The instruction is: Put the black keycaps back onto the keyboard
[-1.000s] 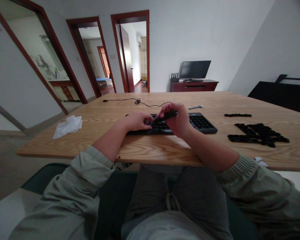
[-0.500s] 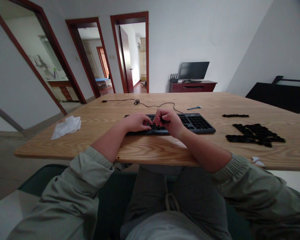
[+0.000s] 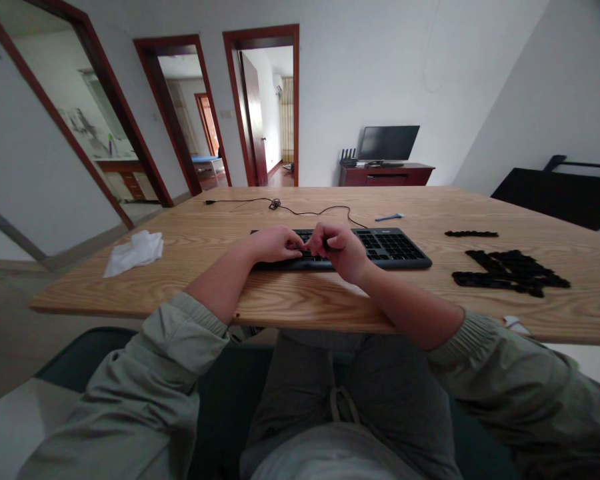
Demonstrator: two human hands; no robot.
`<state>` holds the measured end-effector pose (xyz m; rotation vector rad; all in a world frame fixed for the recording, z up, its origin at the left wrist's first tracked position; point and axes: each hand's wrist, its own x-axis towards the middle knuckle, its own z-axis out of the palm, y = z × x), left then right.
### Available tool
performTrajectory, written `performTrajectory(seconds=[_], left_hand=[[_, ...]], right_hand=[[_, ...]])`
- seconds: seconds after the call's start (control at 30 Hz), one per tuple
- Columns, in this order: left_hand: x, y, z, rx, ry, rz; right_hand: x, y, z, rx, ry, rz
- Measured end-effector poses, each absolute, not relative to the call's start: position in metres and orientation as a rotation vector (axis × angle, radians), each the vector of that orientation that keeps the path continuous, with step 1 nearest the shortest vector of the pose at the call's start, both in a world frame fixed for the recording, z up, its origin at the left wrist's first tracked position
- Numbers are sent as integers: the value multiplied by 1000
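Observation:
A black keyboard (image 3: 397, 248) lies flat near the front edge of the table, its middle covered by both hands. Over its left part, my left hand (image 3: 277, 245) bends down, thumb and forefinger pinched close together at the keys; anything between them is too small to see. My right hand (image 3: 345, 252) is curled above the middle of the keyboard, fingers closed around a small dark object that I cannot identify. The fingertips of the two hands nearly meet. From the keyboard's back edge, a thin black cable (image 3: 307, 213) runs off to the left.
Several black strips of small pieces (image 3: 513, 270) lie at the right, with a single strip (image 3: 471, 233) behind them. A blue brush-like tool (image 3: 389, 217) lies behind the keyboard. White tissue (image 3: 134, 253) rests at the left, and a small white item (image 3: 517, 325) at the front right edge.
My right hand's fingers have shifted slightly left, closer to the left fingertips. My left hand stays nearly in place on the keyboard.

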<state>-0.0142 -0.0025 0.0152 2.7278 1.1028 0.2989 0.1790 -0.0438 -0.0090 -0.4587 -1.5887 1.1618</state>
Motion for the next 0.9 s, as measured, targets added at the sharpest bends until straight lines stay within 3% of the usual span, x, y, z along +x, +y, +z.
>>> performTrajectory(seconds=[0.2, 0.43, 0.9], left_hand=[[-17, -2, 20, 2657, 1213, 184], [-18, 2, 16, 2658, 1187, 219], [-22, 4, 16, 2603, 1124, 316]], right_hand=[[184, -34, -5, -339, -1301, 1320], [175, -33, -2, -469, -1035, 1279], [152, -21, 15, -448, -1184, 1339]])
